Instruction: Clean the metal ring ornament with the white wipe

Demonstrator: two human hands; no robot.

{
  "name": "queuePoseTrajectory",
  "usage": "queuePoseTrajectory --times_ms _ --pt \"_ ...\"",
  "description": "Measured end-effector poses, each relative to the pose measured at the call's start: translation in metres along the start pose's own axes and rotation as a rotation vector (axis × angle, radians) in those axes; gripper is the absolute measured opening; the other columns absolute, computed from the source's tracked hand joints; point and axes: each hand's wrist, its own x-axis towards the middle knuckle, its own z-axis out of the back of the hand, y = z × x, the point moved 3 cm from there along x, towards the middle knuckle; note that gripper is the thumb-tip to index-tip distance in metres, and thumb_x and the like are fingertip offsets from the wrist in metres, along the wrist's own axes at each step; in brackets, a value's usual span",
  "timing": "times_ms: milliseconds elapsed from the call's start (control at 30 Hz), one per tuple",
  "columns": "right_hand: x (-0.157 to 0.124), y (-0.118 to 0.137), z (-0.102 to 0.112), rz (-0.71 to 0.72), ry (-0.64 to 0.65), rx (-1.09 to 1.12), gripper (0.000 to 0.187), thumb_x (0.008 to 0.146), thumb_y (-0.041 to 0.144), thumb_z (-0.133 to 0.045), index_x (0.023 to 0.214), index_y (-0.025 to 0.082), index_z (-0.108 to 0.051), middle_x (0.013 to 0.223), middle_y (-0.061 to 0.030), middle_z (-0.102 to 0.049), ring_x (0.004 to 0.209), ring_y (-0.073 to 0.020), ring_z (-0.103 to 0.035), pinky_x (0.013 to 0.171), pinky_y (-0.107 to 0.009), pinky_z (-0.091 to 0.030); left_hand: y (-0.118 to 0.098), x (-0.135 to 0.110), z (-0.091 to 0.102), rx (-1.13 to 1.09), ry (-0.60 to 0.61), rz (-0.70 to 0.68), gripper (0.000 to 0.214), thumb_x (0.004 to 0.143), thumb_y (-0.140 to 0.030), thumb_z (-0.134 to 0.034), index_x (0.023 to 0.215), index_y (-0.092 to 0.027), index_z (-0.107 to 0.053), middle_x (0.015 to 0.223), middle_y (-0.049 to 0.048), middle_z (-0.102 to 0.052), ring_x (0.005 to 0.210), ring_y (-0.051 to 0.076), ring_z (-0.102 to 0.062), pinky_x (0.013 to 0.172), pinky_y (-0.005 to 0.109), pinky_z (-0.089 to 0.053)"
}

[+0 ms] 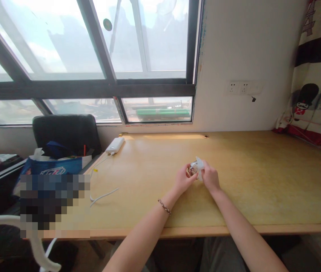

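Left hand (pixel 184 178), bracelet (pixel 164 207) at wrist: fingers curled around small shiny roundish object (pixel 192 170). Right hand (pixel 211 178): fingers pinching crumpled white sheet (pixel 200 164) against object. Object above middle of wooden table (pixel 149 196); whether touching tabletop, cannot tell. White rectangular device (pixel 115 145) at table's far left corner. White cable (pixel 104 195) on table's left part. Blue bag (pixel 45 166), black chair (pixel 66 128): both left of table.

Bright daylight from the window (pixel 72 45); panes hazy, partly washed out. Glare strip along the table's (pixel 262 181) far edge. Pixelated patch at lower left.
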Motion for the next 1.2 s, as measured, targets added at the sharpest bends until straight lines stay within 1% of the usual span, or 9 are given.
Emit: queuePoseTrajectory --times_ms 167,367,467,567,700,867,1000,1067,1200 --pt "-0.001 0.007 0.005 0.104 -0.003 0.093 0.031 0.076 0.015 -0.036 0.103 0.015 -0.052 0.086 -0.007 -0.063 0.075 -0.0159 -0.057 0.065 -0.021 -0.038 0.001 -0.002 -0.002 -0.068 0.043 0.036 0.03 0.065 -0.032 -0.058 0.088 -0.015 -0.05 0.066 -0.002 -0.053 0.048 0.007 -0.049 0.043 0.018 -0.041" --pt "0.006 -0.002 -0.005 -0.08 -0.007 0.327 0.031 0.074 0.02 -0.035 0.093 0.015 -0.059 0.074 -0.0044 -0.064 0.064 -0.016 -0.056 0.059 -0.023 -0.04 0.007 0.0 -0.006 -0.223 -0.01 0.073 0.026 0.063 -0.026 -0.06 0.08 -0.017 -0.043 0.064 -0.0038 -0.051 0.052 0.008 -0.052 0.05 0.02 -0.045" --pt "0.009 -0.008 -0.016 -0.185 0.072 0.457 0.026 0.071 0.024 -0.039 0.078 0.012 -0.062 0.064 -0.0037 -0.063 0.058 -0.0156 -0.054 0.052 -0.022 -0.039 0.007 0.002 -0.005 -0.32 -0.036 0.022 0.032 0.059 -0.016 -0.061 0.085 -0.017 -0.042 0.074 -0.001 -0.054 0.066 0.01 -0.055 0.061 0.022 -0.046" --pt "0.008 -0.009 -0.023 -0.223 0.15 0.567 0.023 0.068 0.024 -0.043 0.073 0.012 -0.062 0.065 -0.0031 -0.064 0.058 -0.0155 -0.054 0.051 -0.021 -0.039 0.006 0.003 -0.005 -0.455 -0.007 -0.044 0.041 0.055 -0.009 -0.06 0.091 -0.017 -0.041 0.094 0.0037 -0.054 0.082 0.014 -0.055 0.072 0.024 -0.045" --pt "0.006 -0.007 -0.015 -0.205 0.087 0.527 0.025 0.064 0.016 -0.041 0.078 0.013 -0.062 0.066 -0.0031 -0.064 0.06 -0.0155 -0.055 0.054 -0.021 -0.04 0.005 0.004 -0.008 -0.498 0.061 -0.036 0.048 0.053 -0.006 -0.059 0.096 -0.018 -0.043 0.104 0.0053 -0.053 0.084 0.015 -0.056 0.071 0.026 -0.045" --pt "0.002 0.001 0.004 -0.085 -0.089 0.44 0.042 0.063 0.008 -0.035 0.1 0.014 -0.055 0.087 -0.0062 -0.064 0.077 -0.0168 -0.057 0.068 -0.024 -0.042 0.015 0.006 -0.009 -0.474 0.011 0.196 0.055 0.05 -0.006 -0.061 0.102 -0.017 -0.049 0.095 0.0052 -0.059 0.082 0.018 -0.057 0.072 0.03 -0.046" --pt "-0.002 0.006 0.011 0.032 -0.129 0.426 0.045 0.066 0.008 -0.037 0.109 0.015 -0.048 0.098 -0.0085 -0.06 0.086 -0.0174 -0.056 0.075 -0.026 -0.042 0.021 0.003 -0.015 -0.669 0.284 0.447 0.025 0.058 -0.011 -0.058 0.083 -0.008 -0.059 0.082 0.0116 -0.063 0.073 0.018 -0.06 0.07 0.031 -0.047" --pt "-0.003 0.008 0.012 0.073 -0.143 0.42 0.044 0.067 0.009 -0.039 0.109 0.016 -0.046 0.1 -0.0085 -0.059 0.088 -0.0176 -0.055 0.076 -0.027 -0.043 0.021 0.002 -0.015 -0.765 0.361 0.528 0.017 0.064 -0.016 -0.054 0.079 -0.007 -0.06 0.079 0.0125 -0.063 0.069 0.017 -0.06 0.068 0.029 -0.047" --pt "-0.004 0.011 0.011 0.182 -0.146 0.441 0.041 0.07 0.009 -0.039 0.11 0.017 -0.045 0.101 -0.0087 -0.058 0.091 -0.0183 -0.054 0.078 -0.03 -0.043 0.02 0.004 -0.012 -0.893 0.262 0.634 0.021 0.074 -0.028 -0.044 0.074 -0.011 -0.057 0.062 0.0068 -0.06 0.05 0.012 -0.056 0.048 0.023 -0.043"
